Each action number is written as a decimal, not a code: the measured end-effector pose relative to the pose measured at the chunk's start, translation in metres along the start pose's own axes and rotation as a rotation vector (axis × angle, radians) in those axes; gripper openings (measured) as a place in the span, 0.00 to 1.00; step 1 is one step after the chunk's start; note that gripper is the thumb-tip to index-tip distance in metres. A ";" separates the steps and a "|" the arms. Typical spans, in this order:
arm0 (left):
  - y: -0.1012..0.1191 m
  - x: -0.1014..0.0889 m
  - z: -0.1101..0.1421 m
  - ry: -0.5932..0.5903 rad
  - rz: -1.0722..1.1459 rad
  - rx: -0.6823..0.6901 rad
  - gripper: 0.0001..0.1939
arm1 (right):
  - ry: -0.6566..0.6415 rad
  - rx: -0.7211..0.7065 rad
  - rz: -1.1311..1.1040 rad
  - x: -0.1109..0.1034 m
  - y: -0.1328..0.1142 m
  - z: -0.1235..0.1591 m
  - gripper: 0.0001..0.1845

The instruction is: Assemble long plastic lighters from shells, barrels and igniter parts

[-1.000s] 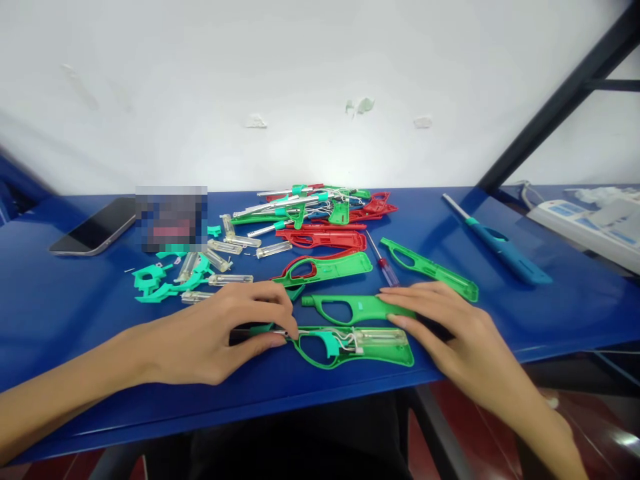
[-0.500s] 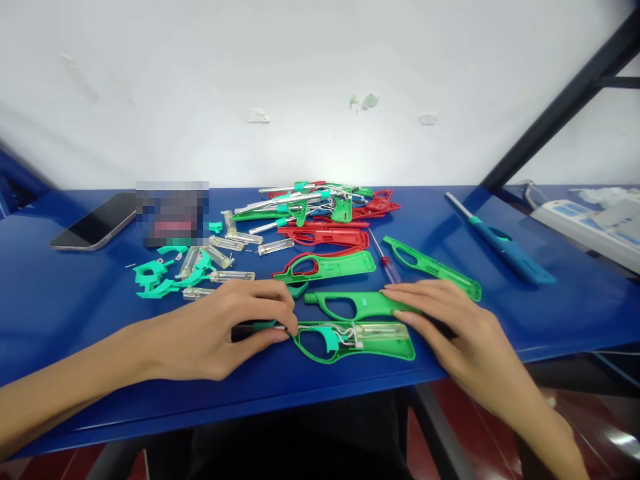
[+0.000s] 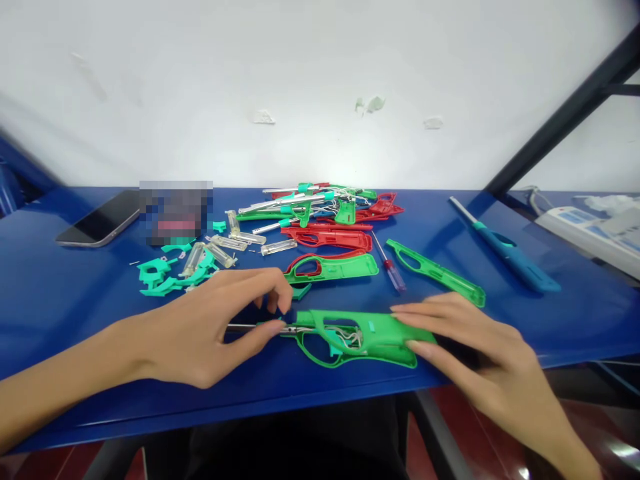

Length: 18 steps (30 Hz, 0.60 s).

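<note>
My right hand (image 3: 475, 340) grips the back end of a green lighter casing half (image 3: 375, 327) between thumb and fingers. It partly overlaps a second green casing half (image 3: 400, 357) lying on the table. White wires (image 3: 353, 335) and a teal trigger (image 3: 334, 343) show through the handle gap; the clear fuel tank is covered. My left hand (image 3: 215, 327) is at the front end, fingers lifted apart from the thumb. Its thumb lies by the metal tube (image 3: 240, 327) that runs out to the left beneath the hand.
Behind are loose teal triggers (image 3: 160, 287), clear fuel tanks (image 3: 233, 242), red casing halves (image 3: 340, 238) and a pile of metal tubes (image 3: 300, 200). A screwdriver (image 3: 393, 267), a green half (image 3: 440, 273) and a blue lighter (image 3: 520, 260) lie right. A phone (image 3: 100, 220) lies left.
My right hand has brought the green casing half down toward me, over the half with the parts inside. My left fingers have lifted away from the thumb at the tube.
</note>
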<state>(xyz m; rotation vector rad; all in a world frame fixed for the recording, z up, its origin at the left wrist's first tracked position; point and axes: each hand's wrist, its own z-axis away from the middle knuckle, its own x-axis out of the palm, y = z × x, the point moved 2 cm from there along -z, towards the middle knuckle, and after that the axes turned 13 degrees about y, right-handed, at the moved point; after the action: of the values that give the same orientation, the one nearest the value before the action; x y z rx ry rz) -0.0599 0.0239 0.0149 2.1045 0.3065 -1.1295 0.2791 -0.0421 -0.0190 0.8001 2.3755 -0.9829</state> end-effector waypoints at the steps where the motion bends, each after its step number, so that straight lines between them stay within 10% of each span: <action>1: 0.001 -0.002 0.000 0.028 0.003 0.001 0.03 | -0.001 -0.008 0.002 0.000 0.000 0.000 0.15; 18: 0.007 0.008 -0.001 -0.007 -0.074 0.146 0.13 | -0.048 -0.198 0.084 0.011 -0.014 0.004 0.15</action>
<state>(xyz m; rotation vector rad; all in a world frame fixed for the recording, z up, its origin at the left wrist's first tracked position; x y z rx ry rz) -0.0514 0.0184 0.0125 2.2323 0.3085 -1.2350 0.2619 -0.0491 -0.0211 0.7843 2.3338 -0.7119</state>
